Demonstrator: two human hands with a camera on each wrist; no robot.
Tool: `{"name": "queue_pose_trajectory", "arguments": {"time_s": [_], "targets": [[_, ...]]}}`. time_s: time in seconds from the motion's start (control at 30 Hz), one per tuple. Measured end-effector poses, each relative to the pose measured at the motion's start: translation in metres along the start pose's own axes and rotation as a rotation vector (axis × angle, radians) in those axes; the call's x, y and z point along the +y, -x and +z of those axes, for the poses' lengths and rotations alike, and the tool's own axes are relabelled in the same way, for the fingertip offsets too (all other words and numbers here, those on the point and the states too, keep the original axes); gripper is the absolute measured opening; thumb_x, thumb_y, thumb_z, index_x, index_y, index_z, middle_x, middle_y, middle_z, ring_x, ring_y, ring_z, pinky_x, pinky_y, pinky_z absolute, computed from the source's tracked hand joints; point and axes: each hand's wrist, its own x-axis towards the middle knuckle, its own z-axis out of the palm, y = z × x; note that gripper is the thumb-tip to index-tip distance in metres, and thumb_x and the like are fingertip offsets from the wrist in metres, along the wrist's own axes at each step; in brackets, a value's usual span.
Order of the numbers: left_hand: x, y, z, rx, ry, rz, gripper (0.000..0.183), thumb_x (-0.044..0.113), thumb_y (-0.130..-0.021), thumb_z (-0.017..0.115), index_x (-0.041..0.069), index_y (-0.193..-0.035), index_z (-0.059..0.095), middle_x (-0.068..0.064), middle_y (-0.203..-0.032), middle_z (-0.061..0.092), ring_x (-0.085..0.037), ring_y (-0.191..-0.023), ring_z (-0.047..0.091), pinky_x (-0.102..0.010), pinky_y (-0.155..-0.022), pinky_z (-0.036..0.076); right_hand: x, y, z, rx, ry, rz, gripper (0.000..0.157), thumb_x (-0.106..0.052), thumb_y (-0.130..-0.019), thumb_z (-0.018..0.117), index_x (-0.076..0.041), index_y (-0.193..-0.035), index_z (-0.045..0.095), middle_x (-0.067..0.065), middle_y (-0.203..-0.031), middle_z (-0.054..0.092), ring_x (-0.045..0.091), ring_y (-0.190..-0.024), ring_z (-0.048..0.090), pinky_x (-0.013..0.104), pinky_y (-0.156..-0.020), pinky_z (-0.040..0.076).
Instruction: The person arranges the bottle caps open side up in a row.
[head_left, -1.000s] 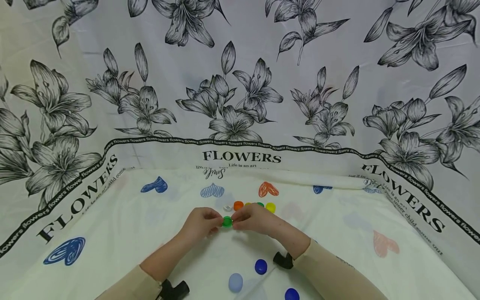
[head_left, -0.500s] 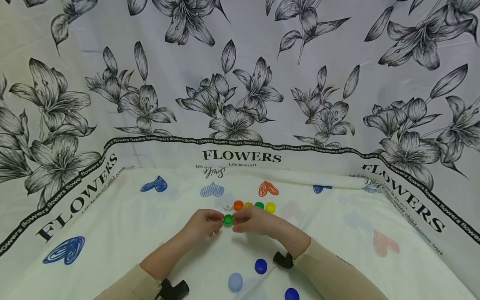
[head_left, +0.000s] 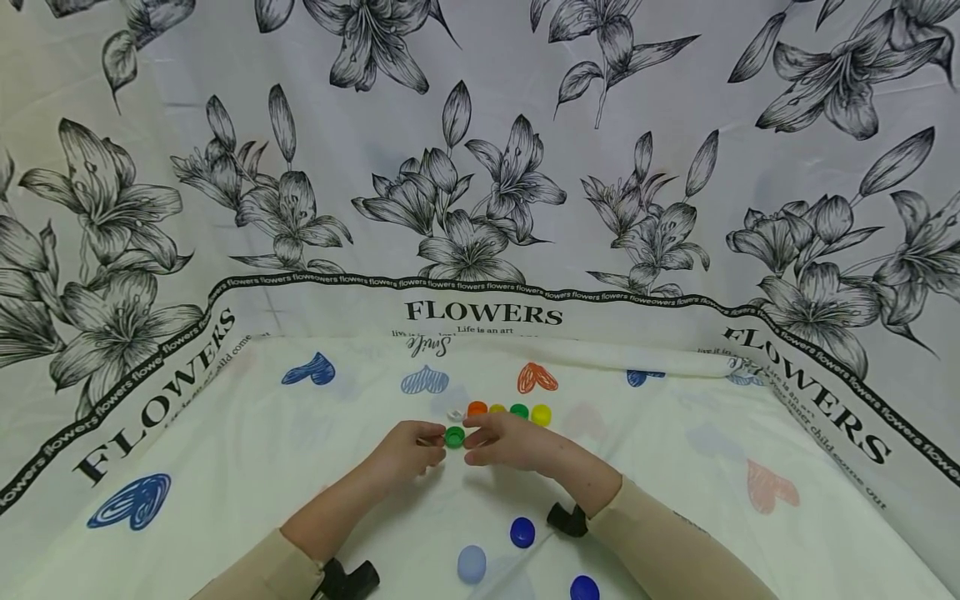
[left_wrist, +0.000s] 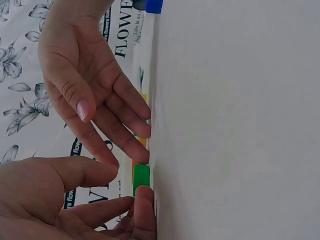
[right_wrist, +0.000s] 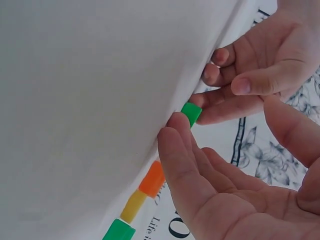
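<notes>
The left hand [head_left: 409,450] and right hand [head_left: 513,442], both released and loosely parted, flank a green cap [head_left: 454,437] on the cloth [head_left: 412,517] near an orange cap [head_left: 477,408].

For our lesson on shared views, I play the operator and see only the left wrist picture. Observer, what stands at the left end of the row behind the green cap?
Observer: A small white piece, just left of the orange cap.
Operator: What lies on the near side of the green cap?
Observer: Two dark blue caps and a pale blue round shape.
Operator: What clothing shows?
Observer: Beige sleeves, left and right.
</notes>
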Motion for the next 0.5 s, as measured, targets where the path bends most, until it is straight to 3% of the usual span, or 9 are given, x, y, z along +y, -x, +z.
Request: {"name": "queue_pose_trajectory", "arguments": {"time_s": [0.5], "targets": [[-0.0013,0.001,0.002,0.013,0.004,-0.007,0.041,0.003,-0.093,0.067,-0.008,-0.132,0.062,-0.009,-0.112,0.071,-0.019,-0.081,0.06,-0.032,-0.067,0.054,-0.0007,0.0013,0.0001,0.012,0.023,-0.003,0.057,-0.025,-0.096,0.073,-0.01,-0.147,0.054,0.003,-0.123,0.069,0.026,-0.118,0.064,0.05,-0.1,0.05]]}}
